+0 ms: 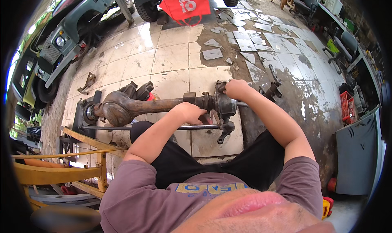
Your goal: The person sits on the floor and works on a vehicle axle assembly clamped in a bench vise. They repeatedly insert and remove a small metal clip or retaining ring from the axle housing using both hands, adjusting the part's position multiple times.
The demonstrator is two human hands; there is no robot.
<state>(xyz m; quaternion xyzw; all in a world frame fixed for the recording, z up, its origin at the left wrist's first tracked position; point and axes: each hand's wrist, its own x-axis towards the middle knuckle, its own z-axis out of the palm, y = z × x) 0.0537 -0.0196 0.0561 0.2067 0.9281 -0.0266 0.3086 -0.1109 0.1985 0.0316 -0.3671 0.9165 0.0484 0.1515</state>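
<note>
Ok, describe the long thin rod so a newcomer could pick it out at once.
Find the big rusty-brown axle lying crosswise in front of the person. Along its near side runs the rod, partly hidden by the left knee. Unlike the axle with its round bulge, it is straight, grey and far slimmer.

Rusty brown axle (157, 105), lying crosswise over pale floor tiles (171, 57), bulging housing (117, 109) toward the left, slim rod (196, 127) alongside

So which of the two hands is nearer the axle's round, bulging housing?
The left hand, by the axle tube; the right hand is farther from the housing, at the knuckle toward the picture's right.
</note>
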